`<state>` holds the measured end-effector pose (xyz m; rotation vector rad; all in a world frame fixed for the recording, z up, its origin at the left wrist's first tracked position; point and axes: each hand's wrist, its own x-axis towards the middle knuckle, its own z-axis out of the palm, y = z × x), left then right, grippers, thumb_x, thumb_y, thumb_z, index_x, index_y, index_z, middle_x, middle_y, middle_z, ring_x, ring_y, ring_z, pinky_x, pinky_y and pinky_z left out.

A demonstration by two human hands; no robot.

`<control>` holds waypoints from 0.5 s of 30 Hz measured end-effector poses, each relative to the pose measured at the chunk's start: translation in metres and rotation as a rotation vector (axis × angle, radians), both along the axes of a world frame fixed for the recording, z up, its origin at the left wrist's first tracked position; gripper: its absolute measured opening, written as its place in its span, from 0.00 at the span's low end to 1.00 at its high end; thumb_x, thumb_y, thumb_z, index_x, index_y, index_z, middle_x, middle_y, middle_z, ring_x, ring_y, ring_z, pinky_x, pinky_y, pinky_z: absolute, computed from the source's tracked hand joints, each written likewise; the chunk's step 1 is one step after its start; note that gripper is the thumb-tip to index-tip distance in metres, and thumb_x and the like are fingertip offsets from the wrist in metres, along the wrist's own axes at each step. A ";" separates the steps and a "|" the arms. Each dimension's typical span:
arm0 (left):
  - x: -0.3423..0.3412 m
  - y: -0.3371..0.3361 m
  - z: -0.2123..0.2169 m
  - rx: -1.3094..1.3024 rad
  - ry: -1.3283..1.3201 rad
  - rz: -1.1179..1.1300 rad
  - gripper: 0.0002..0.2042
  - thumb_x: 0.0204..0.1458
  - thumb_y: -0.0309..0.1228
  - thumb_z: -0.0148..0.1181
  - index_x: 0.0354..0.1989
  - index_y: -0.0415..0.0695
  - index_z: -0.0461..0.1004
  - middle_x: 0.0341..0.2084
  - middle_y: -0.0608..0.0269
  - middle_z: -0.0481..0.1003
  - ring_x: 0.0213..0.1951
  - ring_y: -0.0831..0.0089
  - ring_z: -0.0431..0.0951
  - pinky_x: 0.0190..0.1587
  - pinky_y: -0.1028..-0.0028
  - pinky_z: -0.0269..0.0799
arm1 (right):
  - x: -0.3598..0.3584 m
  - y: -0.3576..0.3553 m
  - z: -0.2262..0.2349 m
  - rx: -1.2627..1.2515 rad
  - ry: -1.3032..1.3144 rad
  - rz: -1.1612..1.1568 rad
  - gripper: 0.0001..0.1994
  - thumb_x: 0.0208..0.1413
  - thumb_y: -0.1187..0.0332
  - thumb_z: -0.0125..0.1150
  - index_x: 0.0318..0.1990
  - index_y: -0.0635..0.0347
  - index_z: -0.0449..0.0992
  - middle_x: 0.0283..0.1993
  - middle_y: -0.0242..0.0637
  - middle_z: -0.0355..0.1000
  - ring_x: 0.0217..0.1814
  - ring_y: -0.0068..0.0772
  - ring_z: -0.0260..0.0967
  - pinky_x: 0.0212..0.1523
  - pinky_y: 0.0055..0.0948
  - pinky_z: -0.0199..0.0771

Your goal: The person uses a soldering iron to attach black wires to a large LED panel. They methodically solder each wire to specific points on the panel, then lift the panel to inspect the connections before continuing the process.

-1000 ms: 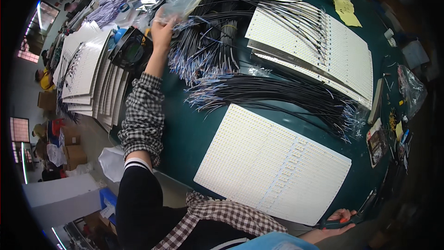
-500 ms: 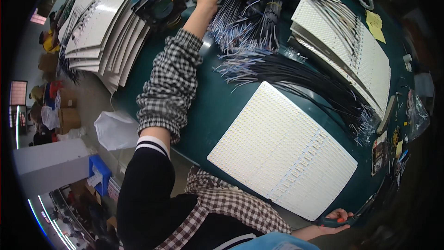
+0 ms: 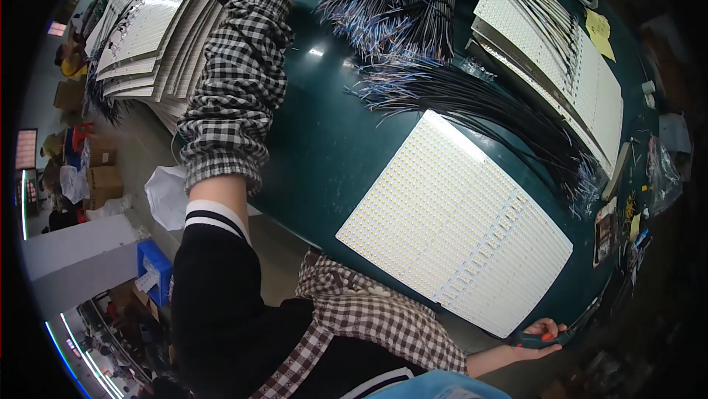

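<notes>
Left hand moved past top edge; can't tell grip. Right hand (image 3: pixel 538 352) holds tool (image 3: pixel 529 341), lower right; likely reaching, pinch next.

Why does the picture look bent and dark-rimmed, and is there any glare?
Head view: the wide fisheye lens bows the white panel at its edges and blackens the corners; head view again: small bright glints show on the green table.

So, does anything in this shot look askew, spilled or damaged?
A little untidy: the stacked panels at the left fan out with edges out of line, and black wires trail over the upper-right panels. The single panel in front lies flat and looks intact. No spill or clear damage shows.
</notes>
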<state>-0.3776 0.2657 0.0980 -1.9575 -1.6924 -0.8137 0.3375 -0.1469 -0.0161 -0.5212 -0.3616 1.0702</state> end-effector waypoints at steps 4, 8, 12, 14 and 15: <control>-0.005 -0.001 -0.006 -0.051 -0.125 0.018 0.08 0.40 0.27 0.58 0.31 0.42 0.76 0.28 0.51 0.77 0.35 0.56 0.78 0.39 0.63 0.72 | -0.003 0.001 0.001 -0.002 -0.002 0.010 0.22 0.56 0.64 0.61 0.52 0.68 0.63 0.33 0.31 0.60 0.39 0.23 0.64 0.57 0.33 0.67; 0.014 -0.025 0.007 -0.136 -0.057 -0.011 0.07 0.44 0.28 0.58 0.32 0.43 0.77 0.32 0.52 0.77 0.36 0.56 0.77 0.38 0.62 0.71 | -0.005 0.002 -0.002 -0.010 -0.014 -0.014 0.20 0.56 0.64 0.61 0.50 0.66 0.62 0.32 0.30 0.60 0.38 0.23 0.63 0.55 0.32 0.67; 0.015 -0.017 -0.025 -0.392 0.328 -0.280 0.24 0.46 0.22 0.55 0.55 0.49 0.67 0.47 0.55 0.74 0.47 0.57 0.76 0.44 0.63 0.72 | -0.008 -0.003 0.000 0.003 0.009 -0.086 0.22 0.54 0.64 0.64 0.49 0.65 0.63 0.32 0.29 0.60 0.37 0.22 0.62 0.54 0.32 0.69; 0.017 -0.021 -0.045 -0.524 0.205 -0.076 0.21 0.47 0.26 0.53 0.52 0.48 0.70 0.44 0.53 0.73 0.47 0.53 0.74 0.48 0.61 0.70 | -0.003 -0.004 -0.004 -0.013 0.071 -0.094 0.24 0.51 0.64 0.67 0.50 0.64 0.64 0.31 0.28 0.60 0.37 0.21 0.62 0.50 0.30 0.67; 0.017 -0.029 -0.048 -0.567 0.178 -0.027 0.19 0.48 0.27 0.52 0.51 0.46 0.71 0.42 0.52 0.74 0.47 0.53 0.73 0.47 0.60 0.70 | -0.007 0.001 -0.002 0.011 0.169 -0.075 0.23 0.51 0.65 0.67 0.49 0.64 0.64 0.30 0.28 0.60 0.36 0.22 0.63 0.50 0.32 0.66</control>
